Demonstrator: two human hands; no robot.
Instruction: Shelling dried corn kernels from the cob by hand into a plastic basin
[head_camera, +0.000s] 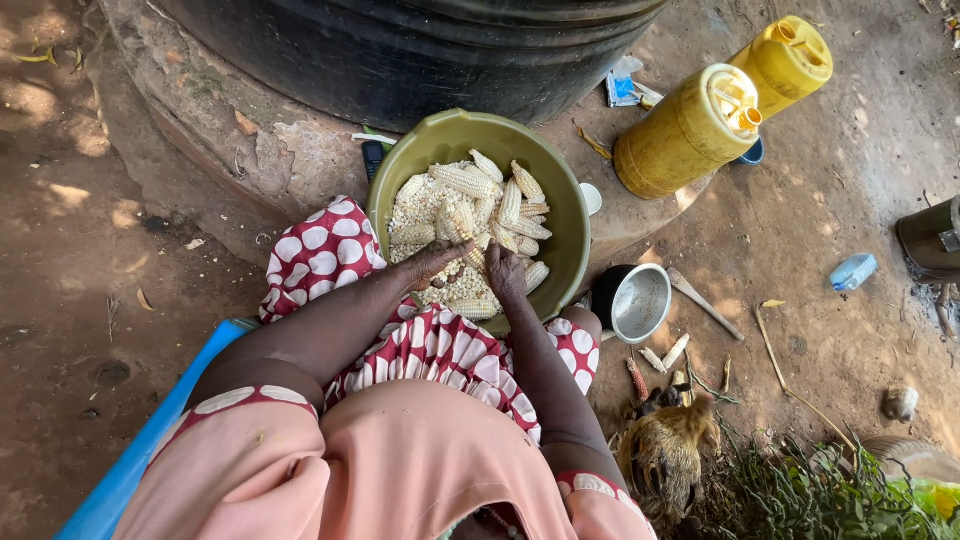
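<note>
The person sits with an olive-green basin (565, 215) on the lap, filled with pale maize cobs (470, 182) and loose kernels (420, 205). Both hands meet at the basin's six-o'clock edge. The left hand (437, 262) comes in from about eight o'clock, and the right hand (505, 272) from about five o'clock. They close around one cob (474, 258) lying between them. Its long axis appears to run roughly from ten to four o'clock, though the fingers hide most of it. The fingers of both hands are curled onto this cob, thumbs pressed to the kernels. Neither hand is nearer; the cob touches both. The other cobs lie beyond the fingertips, toward twelve o'clock.

Of containers, two yellow jerrycans (690, 130) with yellow caps lie on their sides at two o'clock from the basin. A small clear plastic bottle with a blue label (852, 271) lies on the earth at three o'clock. A steel cup (634, 302) stands just beside the basin at four o'clock. A large black tank (420, 50) fills twelve o'clock
</note>
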